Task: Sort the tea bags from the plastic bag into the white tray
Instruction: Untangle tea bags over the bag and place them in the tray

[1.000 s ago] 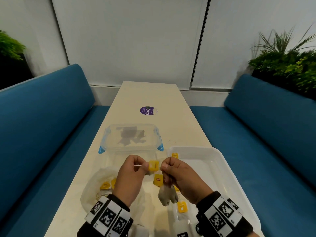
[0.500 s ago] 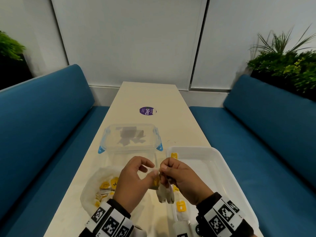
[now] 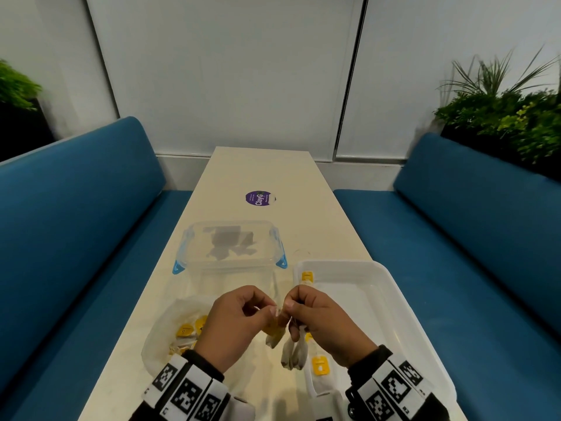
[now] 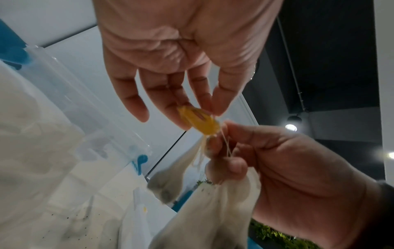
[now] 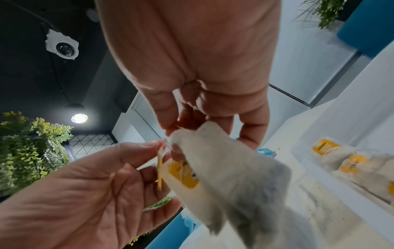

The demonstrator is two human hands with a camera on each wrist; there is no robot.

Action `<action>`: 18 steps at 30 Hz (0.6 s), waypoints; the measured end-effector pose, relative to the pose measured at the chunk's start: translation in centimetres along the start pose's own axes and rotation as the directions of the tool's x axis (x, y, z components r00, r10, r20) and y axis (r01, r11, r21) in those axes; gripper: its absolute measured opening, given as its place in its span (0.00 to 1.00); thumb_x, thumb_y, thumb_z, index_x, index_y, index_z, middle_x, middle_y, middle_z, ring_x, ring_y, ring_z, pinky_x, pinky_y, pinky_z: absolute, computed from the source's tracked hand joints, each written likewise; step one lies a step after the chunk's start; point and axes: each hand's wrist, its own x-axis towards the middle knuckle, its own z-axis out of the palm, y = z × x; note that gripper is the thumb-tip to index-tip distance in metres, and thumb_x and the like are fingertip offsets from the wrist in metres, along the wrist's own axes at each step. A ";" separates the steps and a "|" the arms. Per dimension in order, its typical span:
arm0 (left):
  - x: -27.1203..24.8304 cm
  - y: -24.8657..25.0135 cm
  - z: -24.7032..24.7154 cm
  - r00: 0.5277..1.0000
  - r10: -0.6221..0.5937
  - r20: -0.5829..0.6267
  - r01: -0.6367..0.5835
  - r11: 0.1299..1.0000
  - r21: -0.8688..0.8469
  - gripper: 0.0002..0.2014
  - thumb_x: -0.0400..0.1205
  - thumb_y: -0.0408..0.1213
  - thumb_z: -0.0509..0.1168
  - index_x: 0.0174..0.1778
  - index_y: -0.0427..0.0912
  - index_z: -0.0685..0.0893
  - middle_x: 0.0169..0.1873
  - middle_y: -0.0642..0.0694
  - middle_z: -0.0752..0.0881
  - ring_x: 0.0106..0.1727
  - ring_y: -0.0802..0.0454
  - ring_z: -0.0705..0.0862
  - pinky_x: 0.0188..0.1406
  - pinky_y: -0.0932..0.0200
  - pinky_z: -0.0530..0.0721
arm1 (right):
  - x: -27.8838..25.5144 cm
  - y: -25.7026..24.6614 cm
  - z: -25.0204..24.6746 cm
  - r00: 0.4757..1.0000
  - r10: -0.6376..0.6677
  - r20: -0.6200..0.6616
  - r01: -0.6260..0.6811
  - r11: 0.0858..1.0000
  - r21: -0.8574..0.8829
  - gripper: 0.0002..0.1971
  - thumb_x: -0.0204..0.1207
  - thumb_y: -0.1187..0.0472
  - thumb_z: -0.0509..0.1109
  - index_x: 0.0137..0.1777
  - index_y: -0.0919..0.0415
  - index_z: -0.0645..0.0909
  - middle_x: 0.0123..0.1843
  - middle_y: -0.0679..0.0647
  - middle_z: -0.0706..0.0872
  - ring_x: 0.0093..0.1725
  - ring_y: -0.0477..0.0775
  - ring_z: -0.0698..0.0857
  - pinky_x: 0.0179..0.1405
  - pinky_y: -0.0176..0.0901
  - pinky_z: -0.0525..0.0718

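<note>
Both hands meet above the table, between the plastic bag (image 3: 164,335) and the white tray (image 3: 391,287). My left hand (image 3: 268,312) pinches a yellow tag (image 4: 198,121) between thumb and fingertips. My right hand (image 3: 290,311) pinches the tops of the tea bags (image 3: 293,354), which hang below it with their strings tangled around the tag. Another pouch (image 3: 273,340) dangles beside them. In the right wrist view the held tea bag (image 5: 230,168) covers much of the tray. More tea bags (image 3: 185,332) lie in the plastic bag, and several tea bags (image 3: 320,366) lie along the tray's left side.
A clear lidded container (image 3: 230,247) with blue clips stands just beyond my hands. A purple sticker (image 3: 259,198) marks the table farther back. Blue benches (image 3: 76,223) run along both sides, with plants (image 3: 510,117) behind the right one.
My left hand has brought the yellow tag in from an arm's-gap apart to right against my right hand's fingertips. The hanging tea bags stay under the right hand.
</note>
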 end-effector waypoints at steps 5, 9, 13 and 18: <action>0.4 -0.2 -0.5 0.998 -0.041 0.049 0.042 0.999 -0.003 0.07 0.77 0.27 0.68 0.35 0.41 0.84 0.30 0.46 0.85 0.34 0.54 0.81 0.39 0.59 0.81 | 0.2 0.0 0.1 1.000 0.014 -0.005 -0.014 1.000 -0.015 0.08 0.83 0.64 0.59 0.44 0.61 0.76 0.33 0.49 0.84 0.26 0.42 0.77 0.33 0.32 0.78; 0.8 -0.4 -0.8 0.992 -0.108 0.067 0.115 0.988 -0.099 0.06 0.80 0.27 0.64 0.37 0.37 0.81 0.33 0.41 0.82 0.36 0.50 0.78 0.42 0.55 0.77 | 0.2 0.1 0.2 1.000 0.016 -0.002 -0.016 0.997 -0.073 0.08 0.83 0.61 0.59 0.47 0.62 0.78 0.36 0.48 0.85 0.30 0.41 0.77 0.34 0.29 0.78; 0.7 -0.2 -1.0 0.979 -0.165 0.116 0.188 0.955 -0.231 0.06 0.79 0.23 0.63 0.41 0.37 0.81 0.27 0.47 0.82 0.29 0.58 0.80 0.38 0.60 0.79 | 0.1 0.1 0.2 1.000 0.021 -0.010 -0.022 0.995 -0.094 0.08 0.83 0.61 0.59 0.45 0.59 0.78 0.34 0.46 0.83 0.31 0.39 0.77 0.35 0.29 0.78; 0.8 -0.5 -1.6 0.967 -0.190 0.172 0.233 0.931 -0.279 0.12 0.78 0.19 0.64 0.49 0.39 0.82 0.27 0.50 0.85 0.34 0.54 0.84 0.41 0.59 0.81 | 0.0 0.2 0.1 0.999 -0.008 -0.032 0.007 0.999 -0.045 0.06 0.82 0.62 0.62 0.44 0.58 0.77 0.33 0.46 0.82 0.29 0.42 0.75 0.29 0.30 0.75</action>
